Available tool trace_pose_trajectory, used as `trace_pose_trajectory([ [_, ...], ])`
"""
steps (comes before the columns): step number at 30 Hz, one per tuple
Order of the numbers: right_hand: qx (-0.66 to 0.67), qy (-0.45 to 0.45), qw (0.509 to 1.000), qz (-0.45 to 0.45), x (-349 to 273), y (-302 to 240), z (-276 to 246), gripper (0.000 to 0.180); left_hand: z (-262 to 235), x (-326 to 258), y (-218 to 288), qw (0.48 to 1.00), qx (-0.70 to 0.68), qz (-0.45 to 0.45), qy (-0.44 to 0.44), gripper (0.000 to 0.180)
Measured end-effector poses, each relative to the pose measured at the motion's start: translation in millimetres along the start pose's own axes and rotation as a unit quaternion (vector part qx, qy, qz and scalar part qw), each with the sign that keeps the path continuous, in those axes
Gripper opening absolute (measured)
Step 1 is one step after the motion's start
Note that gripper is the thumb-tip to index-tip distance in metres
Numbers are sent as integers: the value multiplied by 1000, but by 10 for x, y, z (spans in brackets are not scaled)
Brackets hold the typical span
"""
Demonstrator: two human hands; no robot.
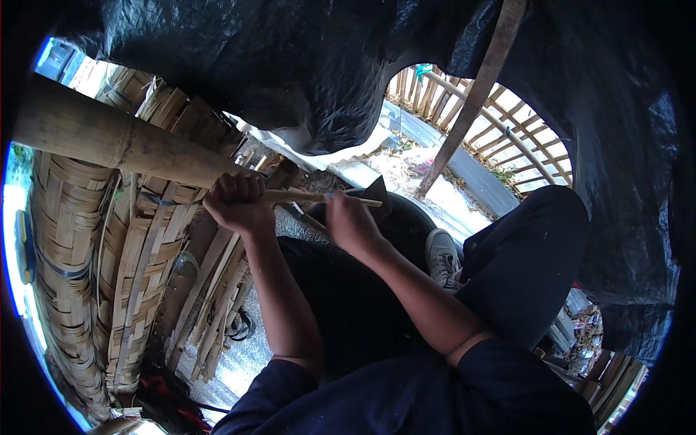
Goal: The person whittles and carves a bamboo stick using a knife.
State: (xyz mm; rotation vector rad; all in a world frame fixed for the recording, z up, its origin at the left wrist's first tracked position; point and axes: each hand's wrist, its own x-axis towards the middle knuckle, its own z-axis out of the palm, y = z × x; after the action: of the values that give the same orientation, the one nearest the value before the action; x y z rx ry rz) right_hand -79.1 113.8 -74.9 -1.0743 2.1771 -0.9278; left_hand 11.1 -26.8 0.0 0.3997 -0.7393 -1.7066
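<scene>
A pale, narrow bamboo strip (301,196) runs crosswise in front of me, between my two hands. My left hand (237,204) is closed in a fist around its left end, close to the end of a thick bamboo pole (138,148). Farther right, my right hand (351,223) grips the same strip, and its tip sticks out past the knuckles. A dark, pointed flat piece (378,194) shows just behind that tip; its kind cannot be made out. Below the hands, my dark trousers and lap lie in shadow.
Woven bamboo panels (69,268) stand along the left, with loose bamboo slats (225,304) beside them. Black plastic sheeting (239,65) hangs overhead and at right. A slanted wooden post (471,101) stands ahead, before a bamboo lattice fence (507,138). My shoe (442,257) rests right of centre.
</scene>
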Motion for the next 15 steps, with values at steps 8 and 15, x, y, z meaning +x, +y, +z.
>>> trace_pose_trajectory([
  [8, 82, 80, 992, -45, 1, -38, 158, 21, 84, 3, -47, 999, 22, 12, -22, 35],
  [15, 69, 6, 998, -11, -139, -500, -42, 20, 87, -81, -69, 999, -1, 16, -45, 34],
])
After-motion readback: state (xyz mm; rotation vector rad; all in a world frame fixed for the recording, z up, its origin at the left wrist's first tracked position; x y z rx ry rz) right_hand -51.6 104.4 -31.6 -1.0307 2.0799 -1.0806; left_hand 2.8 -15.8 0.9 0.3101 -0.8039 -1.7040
